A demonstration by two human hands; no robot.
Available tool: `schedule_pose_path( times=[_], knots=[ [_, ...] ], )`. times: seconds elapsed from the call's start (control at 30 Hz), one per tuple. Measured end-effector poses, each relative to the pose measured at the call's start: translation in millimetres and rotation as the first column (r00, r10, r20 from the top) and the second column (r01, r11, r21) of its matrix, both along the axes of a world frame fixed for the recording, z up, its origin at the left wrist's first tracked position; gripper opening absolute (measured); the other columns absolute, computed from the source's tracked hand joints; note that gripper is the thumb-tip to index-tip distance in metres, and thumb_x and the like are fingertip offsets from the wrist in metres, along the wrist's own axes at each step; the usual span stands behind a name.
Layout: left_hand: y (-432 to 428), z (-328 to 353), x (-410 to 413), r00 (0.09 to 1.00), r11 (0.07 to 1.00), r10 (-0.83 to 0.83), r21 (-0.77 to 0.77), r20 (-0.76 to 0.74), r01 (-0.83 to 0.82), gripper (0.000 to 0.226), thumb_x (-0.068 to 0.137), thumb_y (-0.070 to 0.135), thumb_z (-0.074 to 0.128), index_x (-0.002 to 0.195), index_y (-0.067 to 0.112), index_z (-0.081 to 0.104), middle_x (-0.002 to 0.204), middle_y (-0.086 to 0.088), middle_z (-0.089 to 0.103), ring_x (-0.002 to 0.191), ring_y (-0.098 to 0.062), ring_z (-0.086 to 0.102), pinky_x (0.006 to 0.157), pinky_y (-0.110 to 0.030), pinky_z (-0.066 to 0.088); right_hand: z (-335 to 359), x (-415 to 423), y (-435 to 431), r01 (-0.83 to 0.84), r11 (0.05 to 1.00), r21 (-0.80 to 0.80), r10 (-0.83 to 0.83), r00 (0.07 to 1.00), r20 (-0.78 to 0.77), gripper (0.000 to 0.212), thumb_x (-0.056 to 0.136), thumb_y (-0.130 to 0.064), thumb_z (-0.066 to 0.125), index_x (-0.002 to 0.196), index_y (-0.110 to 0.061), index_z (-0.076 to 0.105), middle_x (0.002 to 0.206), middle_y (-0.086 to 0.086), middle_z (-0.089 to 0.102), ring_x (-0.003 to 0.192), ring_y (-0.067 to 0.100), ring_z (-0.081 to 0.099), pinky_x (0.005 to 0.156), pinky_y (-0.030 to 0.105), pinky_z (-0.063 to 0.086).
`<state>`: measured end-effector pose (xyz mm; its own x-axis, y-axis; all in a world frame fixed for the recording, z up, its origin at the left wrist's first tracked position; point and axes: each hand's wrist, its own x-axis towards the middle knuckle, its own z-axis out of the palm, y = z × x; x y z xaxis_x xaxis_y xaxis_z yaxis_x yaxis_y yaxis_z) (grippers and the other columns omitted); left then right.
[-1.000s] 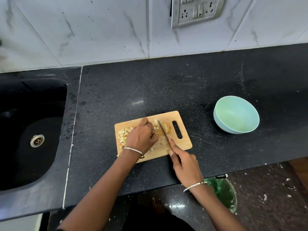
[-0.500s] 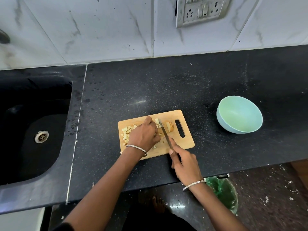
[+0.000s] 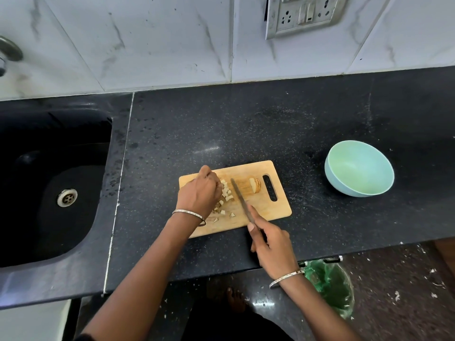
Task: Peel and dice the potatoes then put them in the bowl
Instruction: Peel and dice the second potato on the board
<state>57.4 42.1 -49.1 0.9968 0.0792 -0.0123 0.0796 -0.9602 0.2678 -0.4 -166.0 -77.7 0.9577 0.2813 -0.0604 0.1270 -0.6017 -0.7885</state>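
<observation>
Fingers [image 3: 214,183] of the left hand [image 3: 199,195] curl onto a dozen-odd diced pieces [image 3: 227,193] at the cutting board's [image 3: 270,210] left end, likely steadying them; pinching, can't tell. Mid-board, the right hand [image 3: 273,244] grips one knife [image 3: 240,198]. One uncut potato chunk [image 3: 254,185] waits by the board's slot; one empty bowl [image 3: 359,168] stands right of the board.

No readable text, brand or number anywhere. The socket plate [image 3: 304,14] on the wall above the cutting board [image 3: 275,210] shows no legible marks, and the board and the bowl [image 3: 331,179] to its right are plain.
</observation>
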Motion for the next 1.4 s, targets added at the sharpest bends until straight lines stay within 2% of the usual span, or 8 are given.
schedule_pose_path(
  times=[0.23,0.4,0.57,0.8,1.1,1.2,1.33,1.4],
  knots=[
    [1,0,-7,1.000,0.997,-0.030,-0.074,0.004,0.030,0.012,0.094,0.033,0.056,0.101,0.026,0.064,0.111,0.008,0.049,0.081,-0.016,0.061,0.055,-0.028,0.044,8,10,-8,0.037,0.999,0.020,-0.036,0.998,-0.046,0.050,0.102,-0.027,0.048,0.139,-0.059,0.039,0.059,0.005,0.064,0.043,0.014,0.056,0.060,0.040,0.057],
    [4,2,-9,1.000,0.999,-0.001,-0.054,-0.005,0.001,0.009,0.089,0.036,0.062,0.093,0.029,0.066,0.111,0.010,0.049,0.078,-0.015,0.060,0.053,-0.026,0.043,3,3,-2,0.001,1.000,-0.026,-0.003,0.999,-0.052,0.051,0.102,-0.037,0.045,0.137,-0.069,0.028,0.059,0.010,0.062,0.052,0.026,0.057,0.060,0.039,0.055],
    [6,0,-8,0.998,0.987,0.050,-0.152,0.034,-0.044,0.007,0.093,0.033,0.060,0.089,0.028,0.064,0.106,0.011,0.051,0.075,-0.014,0.059,0.057,-0.032,0.051,12,0,0,-0.003,1.000,0.002,0.004,0.999,-0.052,0.048,0.103,-0.028,0.048,0.140,-0.058,0.037,0.057,0.003,0.064,0.046,0.006,0.056,0.053,0.021,0.049],
    [-18,-6,-6,0.995,0.942,0.047,-0.334,0.083,-0.017,0.012,0.084,0.037,0.071,0.088,0.027,0.074,0.094,0.011,0.053,0.080,-0.011,0.055,0.061,-0.031,0.049,20,8,-11,0.086,0.995,0.059,-0.085,0.996,-0.026,0.048,0.102,-0.023,0.049,0.142,-0.050,0.043,0.056,0.000,0.063,0.044,0.008,0.056,0.058,0.028,0.055],
    [-42,-19,-6,0.989,0.964,0.117,-0.251,0.088,-0.091,0.019,0.077,0.046,0.074,0.089,0.031,0.075,0.092,0.011,0.050,0.074,-0.013,0.056,0.054,-0.027,0.043,16,-6,-19,0.049,0.998,0.027,-0.049,0.999,0.000,0.047,0.103,-0.027,0.050,0.141,-0.053,0.041,0.055,0.000,0.061,0.049,0.006,0.055,0.056,0.011,0.042],
    [-39,-16,-9,0.993,0.968,0.084,-0.241,0.077,-0.064,0.018,0.079,0.043,0.074,0.093,0.032,0.075,0.095,0.012,0.051,0.076,-0.011,0.056,0.057,-0.026,0.043,15,-8,-21,0.045,0.999,0.030,-0.045,0.999,0.012,0.048,0.103,-0.028,0.050,0.141,-0.055,0.040,0.055,0.000,0.061,0.049,0.008,0.055,0.055,0.014,0.044],
    [-39,-15,-10,0.992,0.968,0.104,-0.238,0.074,-0.084,0.015,0.078,0.042,0.076,0.085,0.029,0.074,0.093,0.011,0.053,0.072,-0.012,0.055,0.055,-0.025,0.041,9,-11,-18,0.029,0.999,0.028,-0.029,1.000,0.004,0.047,0.103,-0.034,0.047,0.139,-0.062,0.036,0.056,0.006,0.060,0.049,0.018,0.055,0.057,0.035,0.053],
    [-39,-16,-10,0.989,0.967,0.123,-0.234,0.076,-0.102,0.016,0.077,0.042,0.076,0.082,0.027,0.073,0.092,0.010,0.053,0.070,-0.011,0.053,0.053,-0.025,0.038,7,-11,-17,0.021,0.999,0.026,-0.021,1.000,0.001,0.047,0.103,-0.036,0.046,0.138,-0.064,0.034,0.057,0.009,0.059,0.050,0.021,0.055,0.056,0.038,0.052]
  ],
)
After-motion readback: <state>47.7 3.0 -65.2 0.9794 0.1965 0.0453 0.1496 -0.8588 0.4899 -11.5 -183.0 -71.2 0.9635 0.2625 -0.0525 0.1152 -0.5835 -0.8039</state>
